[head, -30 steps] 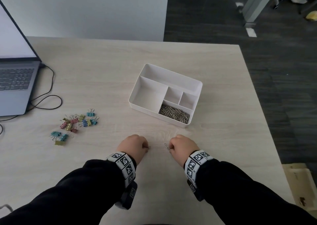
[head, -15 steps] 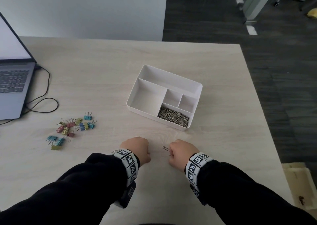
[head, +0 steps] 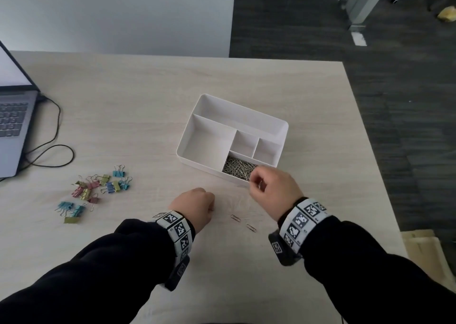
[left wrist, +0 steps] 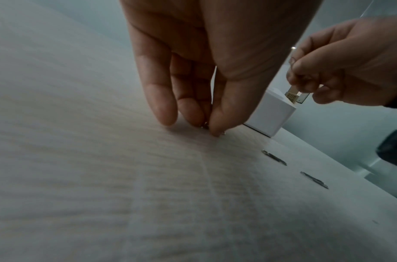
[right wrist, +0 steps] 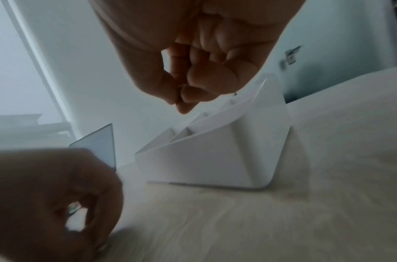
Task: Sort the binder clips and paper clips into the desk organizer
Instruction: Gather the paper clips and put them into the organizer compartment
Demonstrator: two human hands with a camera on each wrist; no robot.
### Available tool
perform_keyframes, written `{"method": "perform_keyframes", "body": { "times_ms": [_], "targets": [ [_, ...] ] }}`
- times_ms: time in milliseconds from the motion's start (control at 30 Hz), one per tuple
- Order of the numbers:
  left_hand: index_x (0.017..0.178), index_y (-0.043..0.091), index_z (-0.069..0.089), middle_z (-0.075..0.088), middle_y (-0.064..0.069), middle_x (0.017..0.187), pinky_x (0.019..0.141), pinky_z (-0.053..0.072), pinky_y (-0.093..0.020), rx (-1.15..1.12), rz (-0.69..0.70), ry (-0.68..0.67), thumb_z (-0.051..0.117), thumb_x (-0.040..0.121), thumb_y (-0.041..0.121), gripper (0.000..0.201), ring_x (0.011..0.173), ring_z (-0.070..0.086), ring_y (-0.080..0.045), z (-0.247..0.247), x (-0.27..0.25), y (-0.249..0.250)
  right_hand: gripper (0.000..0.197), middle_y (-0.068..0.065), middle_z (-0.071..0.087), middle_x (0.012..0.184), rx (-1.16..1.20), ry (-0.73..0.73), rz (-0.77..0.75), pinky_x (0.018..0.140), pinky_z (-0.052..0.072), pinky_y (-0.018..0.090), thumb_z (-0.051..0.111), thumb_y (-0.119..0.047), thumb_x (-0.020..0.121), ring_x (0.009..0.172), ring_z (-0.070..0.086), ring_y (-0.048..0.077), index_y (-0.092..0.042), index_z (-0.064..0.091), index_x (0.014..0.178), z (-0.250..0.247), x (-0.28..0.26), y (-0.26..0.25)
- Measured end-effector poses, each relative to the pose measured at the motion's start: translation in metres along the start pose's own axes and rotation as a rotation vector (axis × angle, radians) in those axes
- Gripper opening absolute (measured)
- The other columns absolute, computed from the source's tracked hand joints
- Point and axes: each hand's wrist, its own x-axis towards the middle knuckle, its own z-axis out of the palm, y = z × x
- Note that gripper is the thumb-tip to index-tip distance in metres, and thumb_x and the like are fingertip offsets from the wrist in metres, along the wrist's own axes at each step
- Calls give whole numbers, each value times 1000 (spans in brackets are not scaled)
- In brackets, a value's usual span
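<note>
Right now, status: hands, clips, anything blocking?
Left hand pinching a paper clip on the table. Right hand pinching one at organizer. Two loose paper clips, binder clips unsorted. Nothing blocking.

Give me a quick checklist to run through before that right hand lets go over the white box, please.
1. right hand pinching a paper clip: ok.
2. Hand over the paper clip compartment of the organizer: ok; it hovers at the near edge.
3. Compartment has room: cannot tell how full.
4. left hand clear of the drop: ok; fingertips on a clip on the table.
5. Loose paper clips left on the table: not ok; two remain.
6. binder clips sorted: not ok.
</note>
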Motion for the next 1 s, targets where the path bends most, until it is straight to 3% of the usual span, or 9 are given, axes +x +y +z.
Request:
{"method": "perform_keyframes", "body": {
  "times_ms": [133, 267, 367, 433, 500, 767, 900, 1000],
  "targets": [
    [89, 25, 67, 66, -2, 98, 77, 47, -29, 2, -28, 4, 54, 80, 23, 15, 94, 61, -26, -1, 1, 0, 3, -7, 65, 84, -26, 41, 46, 73, 50, 31, 66, -22, 83, 73, 58, 13, -23, 68, 85, -5, 19, 12],
    [85, 29, 64, 69, 3, 91, 74, 51, -29, -73, -119, 18, 56, 77, 26, 12, 88, 64, -25, -1, 2, -2, 3, -10, 54, 86, -31, 53, -64, 67, 44, 24, 67, -20, 82, 66, 45, 3, -21, 64, 82, 3, 7, 12],
    [86, 33, 63, 68, 7, 92, 75, 53, -30, -142, -184, 10, 59, 74, 30, 12, 88, 64, -22, -1, 3, -5, 9, -5, 56, 87, -108, -176, -87, 70, 46, 29, 65, -28, 83, 75, 52, 11, -21, 60, 82, 17, -11, 11],
    [85, 33, 65, 68, 9, 92, 76, 53, -29, -157, -200, -11, 59, 73, 28, 14, 88, 64, -20, -2, 3, -5, 17, -3, 59, 92, -237, -424, -7, 78, 47, 31, 64, -37, 83, 86, 56, 18, -22, 60, 89, 25, -19, 13],
    [84, 33, 66, 69, 10, 93, 75, 53, -28, -150, -197, -28, 58, 71, 25, 18, 88, 64, -19, -3, 3, -5, 21, -1, 62, 101, -323, -555, 68, 83, 44, 31, 63, -39, 81, 95, 57, 20, -22, 61, 93, 30, -26, 16],
    [85, 29, 67, 67, 8, 94, 76, 51, -27, -107, -152, -55, 58, 74, 22, 16, 92, 62, -19, -2, -1, -3, 6, 1, 64, 105, -328, -603, 154, 84, 44, 31, 55, -25, 84, 100, 59, 23, -27, 60, 85, 41, -39, 13],
    [81, 30, 62, 63, 11, 85, 73, 50, -27, -151, -186, 26, 61, 74, 27, 8, 89, 61, -19, 2, -6, -11, 5, 3, 61, 102, -305, -612, 172, 82, 45, 31, 55, -23, 79, 96, 59, 26, -27, 51, 79, 47, -42, 13],
    [84, 32, 61, 66, 13, 86, 70, 45, -24, -170, -210, 63, 64, 76, 33, 8, 89, 62, -16, 4, -10, -16, 6, 1, 57, 94, -249, -527, 135, 75, 45, 30, 53, -24, 77, 87, 59, 25, -26, 48, 74, 50, -45, 12]
  ]
}}
